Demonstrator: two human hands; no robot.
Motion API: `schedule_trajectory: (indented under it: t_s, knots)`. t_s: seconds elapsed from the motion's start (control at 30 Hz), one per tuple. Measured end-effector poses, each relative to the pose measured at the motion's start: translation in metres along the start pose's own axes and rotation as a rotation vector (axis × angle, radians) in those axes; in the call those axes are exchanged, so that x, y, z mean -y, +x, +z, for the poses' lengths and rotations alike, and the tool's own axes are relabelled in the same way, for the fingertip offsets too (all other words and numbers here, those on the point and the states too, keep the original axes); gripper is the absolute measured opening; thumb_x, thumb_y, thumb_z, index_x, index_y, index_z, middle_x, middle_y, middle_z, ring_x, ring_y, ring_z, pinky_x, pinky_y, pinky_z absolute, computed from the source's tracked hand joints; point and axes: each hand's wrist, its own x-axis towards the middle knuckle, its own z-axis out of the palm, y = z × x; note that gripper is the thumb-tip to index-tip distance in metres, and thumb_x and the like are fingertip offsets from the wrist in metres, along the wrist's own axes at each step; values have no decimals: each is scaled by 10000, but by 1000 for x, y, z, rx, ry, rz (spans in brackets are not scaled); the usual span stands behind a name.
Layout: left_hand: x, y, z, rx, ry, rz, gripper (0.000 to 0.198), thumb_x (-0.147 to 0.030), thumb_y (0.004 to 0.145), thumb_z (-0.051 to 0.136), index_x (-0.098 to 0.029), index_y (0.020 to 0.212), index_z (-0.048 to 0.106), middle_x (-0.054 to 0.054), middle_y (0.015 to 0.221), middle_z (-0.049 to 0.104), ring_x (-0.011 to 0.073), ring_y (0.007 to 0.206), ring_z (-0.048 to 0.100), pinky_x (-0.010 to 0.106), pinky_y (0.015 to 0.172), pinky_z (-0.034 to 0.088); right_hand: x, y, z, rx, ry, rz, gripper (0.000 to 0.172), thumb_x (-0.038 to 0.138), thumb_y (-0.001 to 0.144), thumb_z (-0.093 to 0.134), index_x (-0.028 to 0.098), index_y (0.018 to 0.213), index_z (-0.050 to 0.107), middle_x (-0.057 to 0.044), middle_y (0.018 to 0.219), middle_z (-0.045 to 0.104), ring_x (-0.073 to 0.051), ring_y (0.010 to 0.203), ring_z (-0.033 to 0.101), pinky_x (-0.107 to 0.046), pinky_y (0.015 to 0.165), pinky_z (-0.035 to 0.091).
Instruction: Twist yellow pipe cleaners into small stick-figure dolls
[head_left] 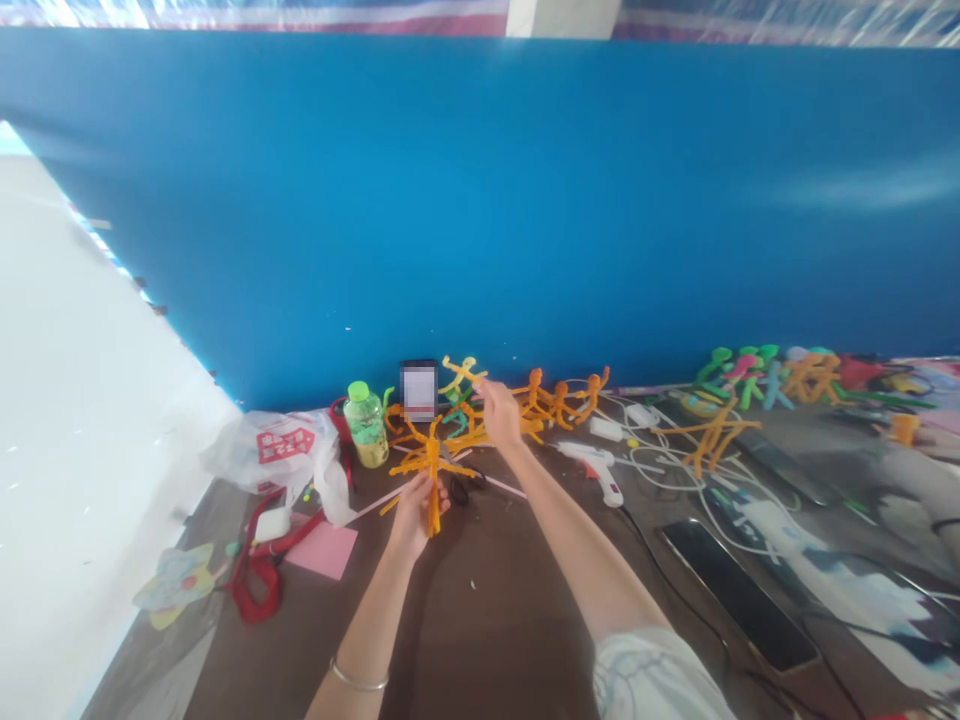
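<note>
A white plastic bag (pixel 281 450) is seen at the far left, marked with a red printed patch whose characters cannot be read. Beside it stands a green-capped plastic bottle (pixel 366 425), its label too small to be read. An orange pipe-cleaner figure (pixel 429 465) is gripped in the closed left hand (pixel 412 515), above a brown surface (pixel 480 620). Black-handled scissors (pixel 459 490) are lying just beside that hand. The right hand (pixel 499 415) is raised and open, near a yellow pipe-cleaner figure (pixel 459 378). Further right, a white hot glue gun (pixel 596 470) is placed by tangled white cables (pixel 660 465), and green and pink pipe-cleaner figures (pixel 742 375) are lined up against a blue board (pixel 480 200).
</note>
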Motion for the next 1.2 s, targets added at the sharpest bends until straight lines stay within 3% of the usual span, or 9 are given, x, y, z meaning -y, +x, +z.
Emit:
schedule_trajectory:
  t_s: [0.1,0.17,0.27,0.33,0.43,0.57,0.93,1.03,1.2]
  knots:
    - [1,-2,3,28,44,26,266,-220,642,694,-124,869,595,14,727,519,47,551,456,152,445,316,15,7,-34,-68,26,-43,406,171,904,236,149,1264,423,-107,967,607,-185,887,550,-319,743,451]
    - [3,-3,5,24,72,48,286,-234,649,691,-116,894,602,14,724,512,27,510,402,145,409,258,32,-1,-54,-66,32,-122,360,214,899,321,177,1214,490,-77,863,631,-167,760,566,-274,656,451]
    - [6,-3,6,-3,97,76,279,-269,664,677,-115,885,604,12,717,501,22,496,376,150,412,255,59,-28,-74,107,4,-263,277,219,880,395,205,1061,605,-48,793,644,-145,701,574,-239,627,435]
    - [7,-3,7,-17,115,92,260,-277,663,674,-115,853,602,9,713,496,21,493,370,152,417,258,74,-53,-78,250,-20,-296,322,142,869,359,198,1094,583,-60,889,644,-140,764,582,-220,632,433]
    - [8,-4,7,-17,132,120,220,-277,660,670,-118,790,591,-2,691,481,25,501,375,152,426,263,84,-88,-74,372,-78,-256,368,101,838,384,234,1134,556,-34,873,636,-128,756,585,-200,597,409]
    - [8,-7,7,0,129,138,216,-295,647,677,-125,707,559,-26,627,437,27,489,361,154,425,258,83,-114,-62,306,-154,-109,254,175,855,427,257,957,644,-11,757,616,-95,642,577,-181,525,340]
    - [11,-6,6,-81,236,146,315,-420,677,640,-119,654,546,-27,536,455,29,412,355,172,393,229,89,-123,-43,189,-292,-121,221,124,816,425,178,720,616,-37,689,584,-109,604,553,-204,496,312]
    - [10,-5,4,-119,217,121,318,-410,640,671,-122,651,536,-26,549,479,22,395,354,169,382,218,91,-125,-42,168,-301,-131,215,118,806,424,187,737,616,-33,669,579,-112,578,550,-218,486,316]
    - [8,-4,5,-142,143,85,327,-388,603,700,-132,670,508,-29,578,512,-1,367,315,157,364,181,90,-127,-43,167,-260,-141,256,98,812,399,191,923,610,-40,735,618,-122,606,580,-220,514,358]
